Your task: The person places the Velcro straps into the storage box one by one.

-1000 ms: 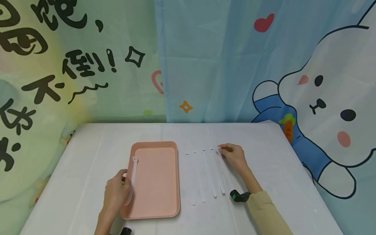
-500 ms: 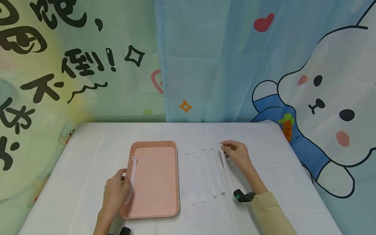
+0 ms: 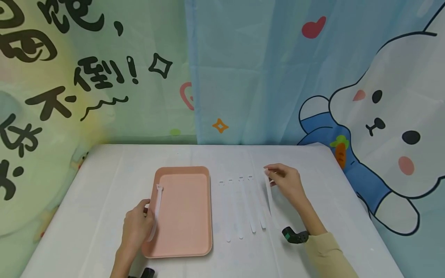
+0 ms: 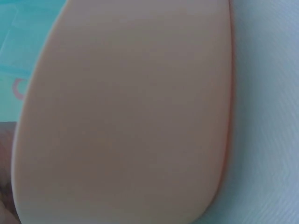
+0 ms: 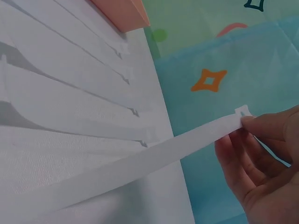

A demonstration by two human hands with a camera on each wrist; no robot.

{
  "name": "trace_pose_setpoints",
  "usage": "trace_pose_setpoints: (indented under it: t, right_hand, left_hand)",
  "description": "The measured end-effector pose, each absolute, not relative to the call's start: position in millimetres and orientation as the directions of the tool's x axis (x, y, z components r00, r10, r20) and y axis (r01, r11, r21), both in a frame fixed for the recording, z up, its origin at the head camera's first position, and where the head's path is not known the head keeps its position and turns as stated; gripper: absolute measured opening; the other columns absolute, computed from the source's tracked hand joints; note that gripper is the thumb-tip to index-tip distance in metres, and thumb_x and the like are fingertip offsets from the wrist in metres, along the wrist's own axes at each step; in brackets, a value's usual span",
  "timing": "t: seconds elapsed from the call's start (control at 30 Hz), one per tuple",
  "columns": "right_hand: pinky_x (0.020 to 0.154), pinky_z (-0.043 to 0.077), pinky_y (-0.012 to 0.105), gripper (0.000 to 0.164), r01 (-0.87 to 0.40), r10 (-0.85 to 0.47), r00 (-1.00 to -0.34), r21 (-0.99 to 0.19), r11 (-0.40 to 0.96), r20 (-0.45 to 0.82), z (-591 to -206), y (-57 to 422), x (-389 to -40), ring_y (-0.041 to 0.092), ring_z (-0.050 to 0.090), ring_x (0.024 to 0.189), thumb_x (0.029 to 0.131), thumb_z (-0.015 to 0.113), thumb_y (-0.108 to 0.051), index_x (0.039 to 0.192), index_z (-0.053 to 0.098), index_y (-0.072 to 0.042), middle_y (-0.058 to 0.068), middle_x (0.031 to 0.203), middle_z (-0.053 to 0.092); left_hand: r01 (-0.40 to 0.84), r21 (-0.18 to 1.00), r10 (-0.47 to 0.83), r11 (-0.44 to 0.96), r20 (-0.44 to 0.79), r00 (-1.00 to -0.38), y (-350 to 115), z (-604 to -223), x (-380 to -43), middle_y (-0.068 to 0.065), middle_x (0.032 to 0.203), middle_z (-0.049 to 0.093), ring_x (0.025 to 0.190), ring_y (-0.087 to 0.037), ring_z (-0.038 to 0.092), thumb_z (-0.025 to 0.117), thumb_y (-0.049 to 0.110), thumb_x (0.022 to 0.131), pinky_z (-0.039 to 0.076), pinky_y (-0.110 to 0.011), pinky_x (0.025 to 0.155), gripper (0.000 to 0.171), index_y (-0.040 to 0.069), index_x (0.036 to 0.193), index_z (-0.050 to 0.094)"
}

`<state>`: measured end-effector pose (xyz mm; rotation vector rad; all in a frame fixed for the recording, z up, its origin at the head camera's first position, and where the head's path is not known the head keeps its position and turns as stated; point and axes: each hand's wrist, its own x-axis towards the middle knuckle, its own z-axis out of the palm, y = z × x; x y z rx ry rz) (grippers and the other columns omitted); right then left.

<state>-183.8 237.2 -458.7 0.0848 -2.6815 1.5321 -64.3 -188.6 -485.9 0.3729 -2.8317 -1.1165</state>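
My right hand pinches the slotted head of a white strap between thumb and fingertips. Its flat band slants down from the fingers, over the white table to the right of the other straps. At the left side of a pink tray, my left hand grips the rim. The tray's outer wall fills most of the left wrist view, with fingers just showing at the lower left. Inside the tray, along its left edge, lies another white strap, its lower part close to the left hand.
Several more white straps lie side by side on the table between tray and right hand, hard to see against the white cloth. A printed curtain hangs behind the table. A black wrist camera sits on the right wrist.
The right hand has lifted the strap's head from the row and carried it to the right, away from the other straps. The left hand and tray stay where they were.
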Motion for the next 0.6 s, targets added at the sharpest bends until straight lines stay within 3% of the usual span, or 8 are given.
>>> trace_pose_setpoints:
  t: [0.27, 0.6]
  right_hand:
    - [0.069, 0.059, 0.026, 0.027, -0.101, 0.01, -0.993, -0.876, 0.472, 0.12, -449, 237, -179, 0.021, 0.068, 0.082, 0.099, 0.069, -0.02, 0.118, 0.073, -0.001, 0.023, 0.106, 0.072]
    - [0.071, 0.061, 0.033, 0.026, -0.14, 0.011, -0.987, -0.907, 0.397, 0.157, -434, 229, -178, 0.021, 0.066, 0.084, 0.099, 0.069, -0.017, 0.12, 0.072, -0.001, 0.02, 0.107, 0.07]
  left_hand:
    - [-0.196, 0.682, -0.249, 0.705, -0.021, -0.968, -189, -485, -64, -0.028, 0.095, 0.072, 0.071, -0.03, 0.07, 0.055, 0.002, 0.094, 0.053, -0.038, 0.056, 0.04, -0.012, 0.13, 0.059]
    - [-0.197, 0.683, -0.255, 0.703, -0.016, -0.967, -188, -484, -64, -0.027, 0.094, 0.072, 0.07, -0.028, 0.069, 0.055, 0.003, 0.094, 0.052, -0.037, 0.055, 0.039, -0.011, 0.13, 0.06]
